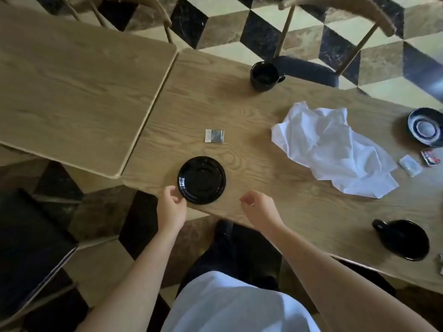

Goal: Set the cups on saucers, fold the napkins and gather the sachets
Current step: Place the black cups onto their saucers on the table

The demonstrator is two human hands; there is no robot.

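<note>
— Reading any labels on the sachets?
— None legible. Left hand hangs loosely curled, empty, beside the bare saucer at the worktop's near edge; right hand likewise. Cup at far edge looks empty.

Bare wood-grain surface: open lane through the middle, from the near edge to the far edge.
Obstacles: round black glossy saucer at near left edge; small square silver sachet just beyond it; black ceramic cup at far edge; crumpled white cloth napkin filling the right; second black cup near right; second black saucer far right.
</note>
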